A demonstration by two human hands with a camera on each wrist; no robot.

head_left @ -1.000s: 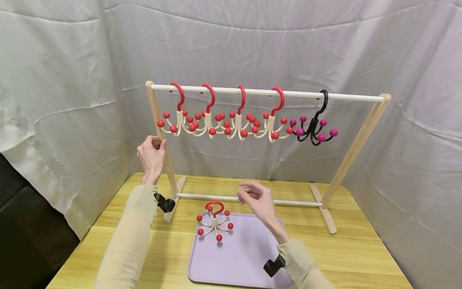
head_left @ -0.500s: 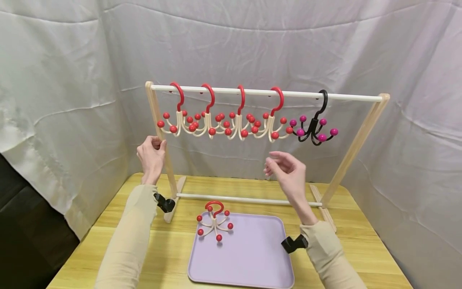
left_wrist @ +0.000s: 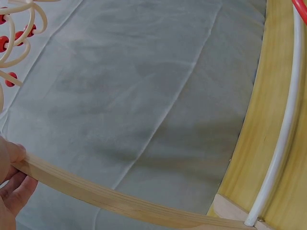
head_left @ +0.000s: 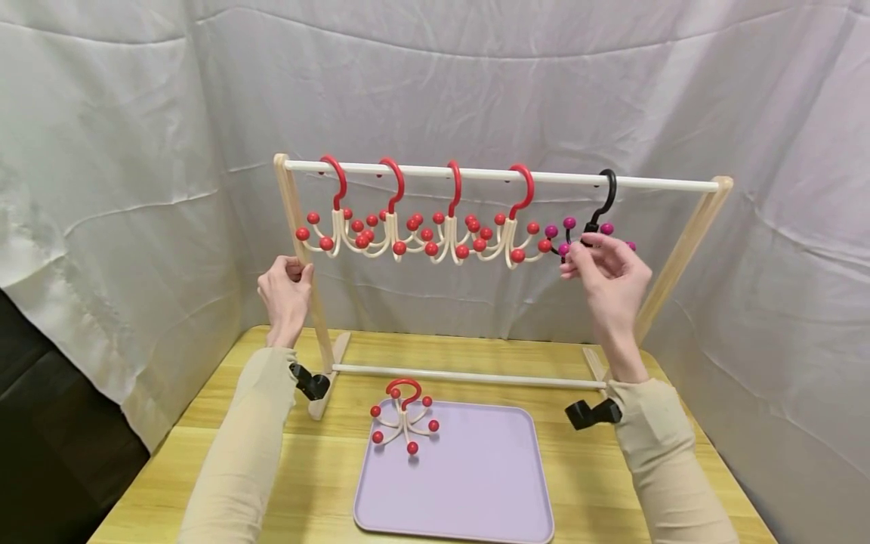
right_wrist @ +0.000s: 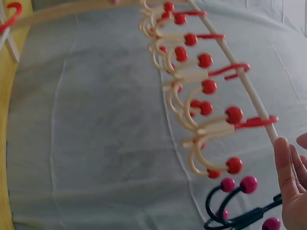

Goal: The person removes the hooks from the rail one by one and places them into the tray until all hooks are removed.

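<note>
My left hand [head_left: 284, 298] grips the wooden left post [head_left: 319, 329] of a rack. In the left wrist view, its fingers [left_wrist: 21, 191] lie on either side of that post. My right hand [head_left: 615, 291] is raised in front of a black multi-hook hanger [head_left: 609, 198] with magenta balls, covering part of it in the head view. The right wrist view shows the thumb and fingers [right_wrist: 286, 167] extended beside this hanger, holding nothing; contact with it cannot be made out. Several cream hangers with red hooks and balls, such as one hanger [head_left: 509, 234], hang further left on the rail.
Another cream and red hanger [head_left: 405, 419] stands on the lilac tray [head_left: 476, 483], its hook upward. The rack's white top rail [head_left: 564, 177] spans both posts, and a lower white bar [head_left: 448, 375] joins their feet. Grey curtain [head_left: 435, 91] hangs behind.
My right hand has risen from above the tray and travelled right to the black hanger. The left hand keeps its grip on the post.
</note>
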